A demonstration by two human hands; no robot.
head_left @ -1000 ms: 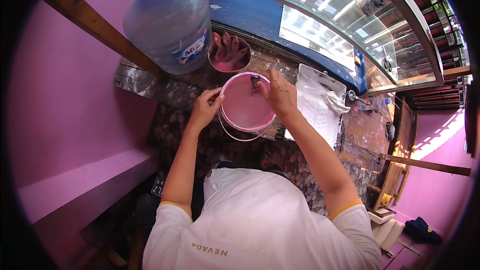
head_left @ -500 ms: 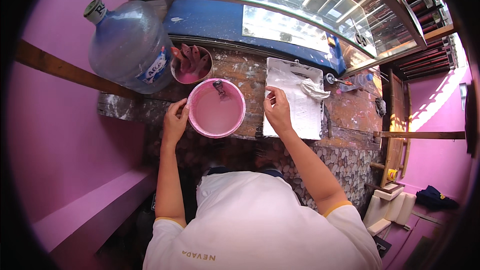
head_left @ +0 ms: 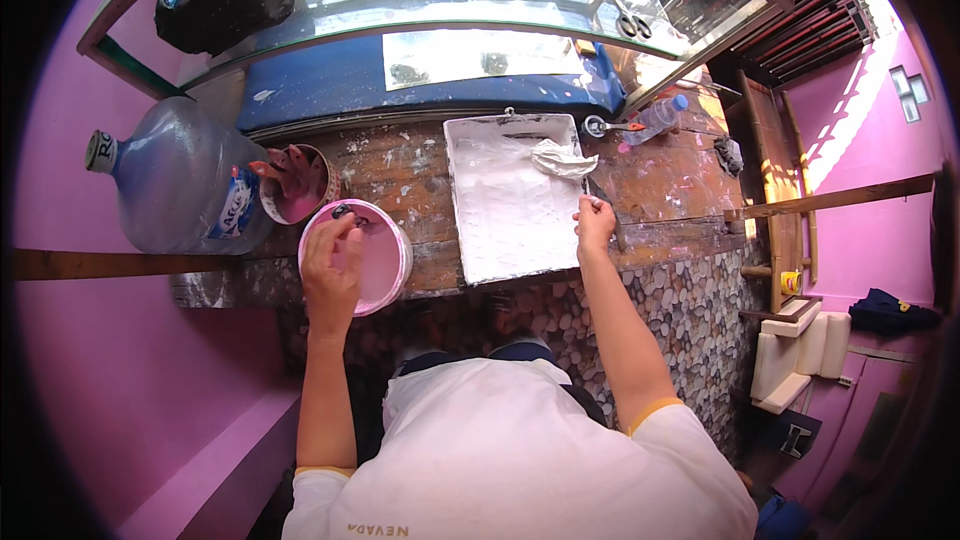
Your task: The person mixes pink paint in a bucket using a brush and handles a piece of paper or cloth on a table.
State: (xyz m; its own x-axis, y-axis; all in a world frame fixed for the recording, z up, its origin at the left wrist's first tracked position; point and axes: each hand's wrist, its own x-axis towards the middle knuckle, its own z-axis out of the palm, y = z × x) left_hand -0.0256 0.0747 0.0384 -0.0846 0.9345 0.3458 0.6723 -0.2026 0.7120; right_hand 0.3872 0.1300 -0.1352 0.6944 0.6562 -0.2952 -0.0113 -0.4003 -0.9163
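Left hand point(head_left: 332, 265): over the near-left part of the pink paint bucket point(head_left: 403, 258), fingers bent and fairly close together. Dark handle point(head_left: 347, 212) sits right at the fingertips, at the bucket's far rim; can't tell if it's gripped or just beside them. Pink paint point(head_left: 382, 262) shows to the right of those fingers, inside the bucket.

Right hand point(head_left: 597, 224): at the right edge of the white paint tray point(head_left: 515, 215), thumb and fingers drawn in narrow. Can't tell if they pinch the edge or a thin dark strip point(head_left: 592, 186) just beyond the tips. Tray lies left of these fingers, its inside coated white. Crumpled white rag point(head_left: 563, 159) is ahead and slightly left of the fingertips, over the tray's right rim.

Beyond the left fingers, slightly left: bowl point(head_left: 334, 178) with pink-stained items point(head_left: 290, 172), kind unclear. Further left: big water jug point(head_left: 170, 180), leaning left.

Ahead and right of the right fingers: clear plastic bottle point(head_left: 657, 120), blue cap, tilted or lying. Dark crumpled lump point(head_left: 728, 154) further right. Scissors point(head_left: 633, 26) well ahead, behind glass. Paint-spotted wooden table point(head_left: 410, 170) under all of it, scissors aside.
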